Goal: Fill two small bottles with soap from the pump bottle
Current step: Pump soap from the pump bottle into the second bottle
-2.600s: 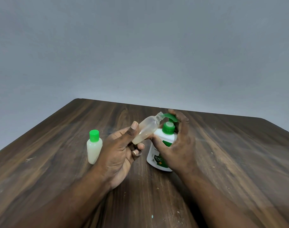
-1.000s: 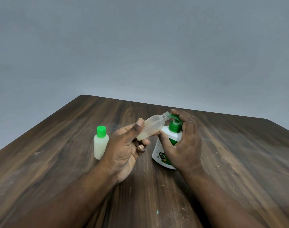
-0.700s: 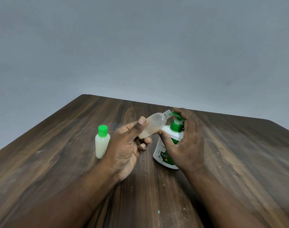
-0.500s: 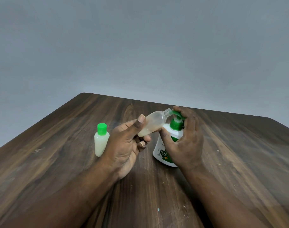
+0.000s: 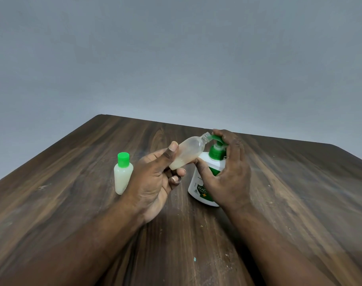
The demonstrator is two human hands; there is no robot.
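A white pump bottle (image 5: 200,188) with a green pump head stands on the wooden table (image 5: 289,193). My right hand (image 5: 227,172) wraps round it, thumb on its body and fingers over the pump head. My left hand (image 5: 155,178) holds a small uncapped clear bottle (image 5: 188,152), tilted, with its open neck at the pump's green spout. A little pale soap lies in its lower end. A second small bottle (image 5: 123,176), full of whitish soap and closed with a green cap, stands upright just left of my left hand.
A grey wall rises behind the table's far edge. Small pale specks and a tiny green fleck (image 5: 195,259) dot the wood near me.
The pump head has risen a little under my right fingers. Both hands and the tilted bottle stay at the spout; the view has shifted slightly.
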